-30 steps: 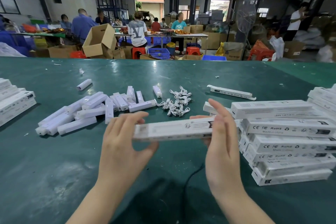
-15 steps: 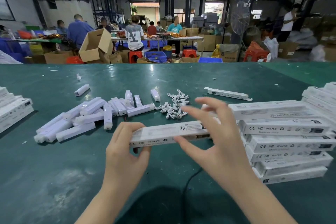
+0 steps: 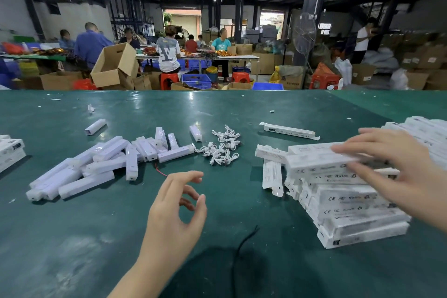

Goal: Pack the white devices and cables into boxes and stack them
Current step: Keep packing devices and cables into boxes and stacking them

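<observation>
I see right hand with flat fingers pressing packed box onto stack, to seat it; left hand loose, empty, free for next device

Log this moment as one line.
right hand: laying box on stack | left hand: empty, above table | devices, cables: unpacked

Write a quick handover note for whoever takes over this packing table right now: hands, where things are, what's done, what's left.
Left hand: holds nothing, fingers loosely curled above the green table.
Right hand: fingers straight on the top box of the stack of packed boxes at right.
Done: many boxes stacked at right; a few more boxes at the left edge.
Left: loose white devices in a pile at left, white cables mid-table, one flat box lying behind the stack.
</observation>
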